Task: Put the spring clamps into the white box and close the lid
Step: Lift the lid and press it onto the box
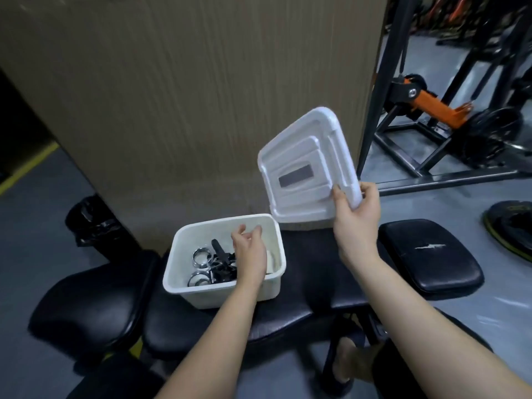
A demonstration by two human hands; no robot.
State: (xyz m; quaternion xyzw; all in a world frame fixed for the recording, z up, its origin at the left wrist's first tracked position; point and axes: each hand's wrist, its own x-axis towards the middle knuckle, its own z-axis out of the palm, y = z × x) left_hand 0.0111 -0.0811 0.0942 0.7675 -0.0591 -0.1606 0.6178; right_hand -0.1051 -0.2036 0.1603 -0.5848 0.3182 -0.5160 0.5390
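Observation:
A white box (184,286) stands open on a black padded bench (299,286). Inside it lie several spring clamps (214,264) with chrome coils and black handles. My left hand (250,251) hovers over the box's right half with its fingers loosely apart and nothing in them. The white lid (305,168), bearing a grey label, is held tilted in the air above and to the right of the box. My right hand (355,214) grips the lid by its lower right edge.
A large cardboard wall (187,96) rises right behind the box. Black pads lie at the left (86,306) and at the right (429,257). A black bag (92,223) sits at the left; gym machines with orange parts (437,108) stand at the right.

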